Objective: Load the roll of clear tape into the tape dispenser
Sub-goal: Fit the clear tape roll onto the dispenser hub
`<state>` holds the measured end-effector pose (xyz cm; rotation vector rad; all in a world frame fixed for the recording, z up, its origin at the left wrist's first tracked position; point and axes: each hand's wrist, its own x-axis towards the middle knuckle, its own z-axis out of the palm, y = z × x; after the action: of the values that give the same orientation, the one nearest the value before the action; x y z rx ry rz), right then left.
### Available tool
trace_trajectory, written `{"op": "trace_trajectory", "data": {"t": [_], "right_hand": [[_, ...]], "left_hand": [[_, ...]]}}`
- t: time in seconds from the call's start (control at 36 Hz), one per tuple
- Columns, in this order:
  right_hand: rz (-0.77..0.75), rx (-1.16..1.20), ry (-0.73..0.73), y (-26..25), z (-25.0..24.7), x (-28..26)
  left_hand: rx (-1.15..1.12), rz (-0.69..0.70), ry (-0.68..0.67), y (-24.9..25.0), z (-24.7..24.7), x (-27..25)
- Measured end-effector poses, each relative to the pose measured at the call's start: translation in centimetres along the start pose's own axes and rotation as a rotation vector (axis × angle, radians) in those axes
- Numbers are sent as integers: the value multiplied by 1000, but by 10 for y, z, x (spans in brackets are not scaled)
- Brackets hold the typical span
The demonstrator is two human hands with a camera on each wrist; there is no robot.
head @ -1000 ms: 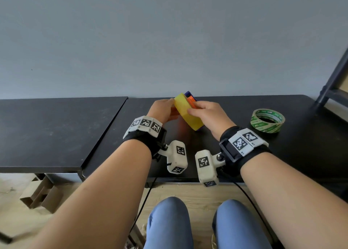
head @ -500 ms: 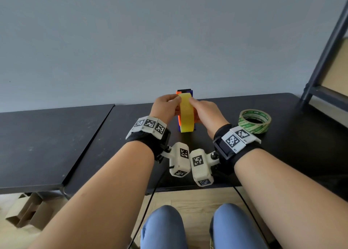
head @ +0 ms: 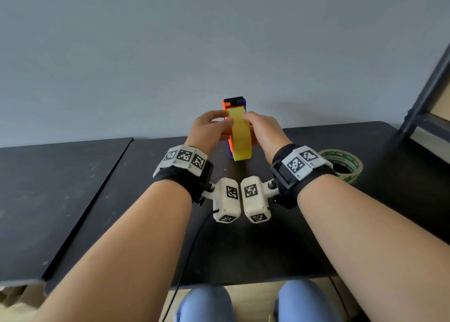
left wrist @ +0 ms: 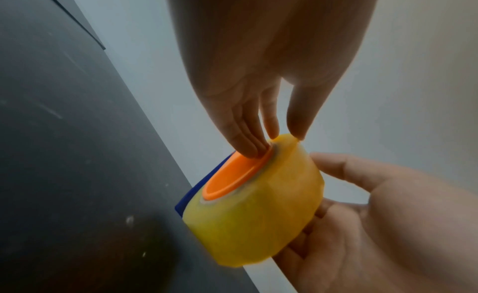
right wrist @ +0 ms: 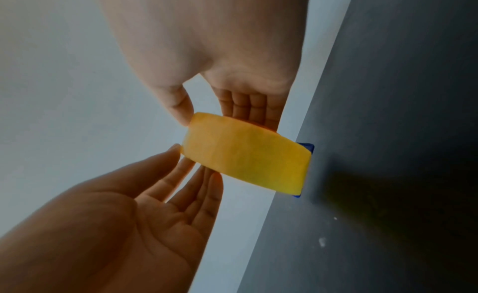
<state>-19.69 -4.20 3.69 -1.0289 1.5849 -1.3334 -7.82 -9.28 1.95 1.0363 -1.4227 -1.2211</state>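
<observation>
Head view: left hand [head: 211,130] pinches the yellowish tape roll [head: 240,136] at its left face, roll seated on the orange/blue dispenser [head: 234,104], right hand [head: 261,129] gripping its right side, all above the black table [head: 243,236], green-printed roll [head: 343,162] right of it, grey wall behind.

Most of the dispenser [head: 234,105] is hidden in the head view behind the roll [head: 240,136] and both hands; only its top and a strip of its left side are seen. The green tape [head: 347,162] is partly covered by the right wristband [head: 302,166]. The shelf frame [head: 428,97] is cut off by the right edge. In the right wrist view, the roll's core is hidden.
</observation>
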Motion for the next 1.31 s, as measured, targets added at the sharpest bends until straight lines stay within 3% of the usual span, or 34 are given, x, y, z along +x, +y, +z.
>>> {"op": "trace_trajectory", "data": {"t": [0.61,1.31], "right_hand": [[-80,62,-12,22,7,57],[-119,78,-68,31,6,60]], "left_hand": [[60,52,-78,-12,-10,43],[-67,111,13,-29,0,39]]}}
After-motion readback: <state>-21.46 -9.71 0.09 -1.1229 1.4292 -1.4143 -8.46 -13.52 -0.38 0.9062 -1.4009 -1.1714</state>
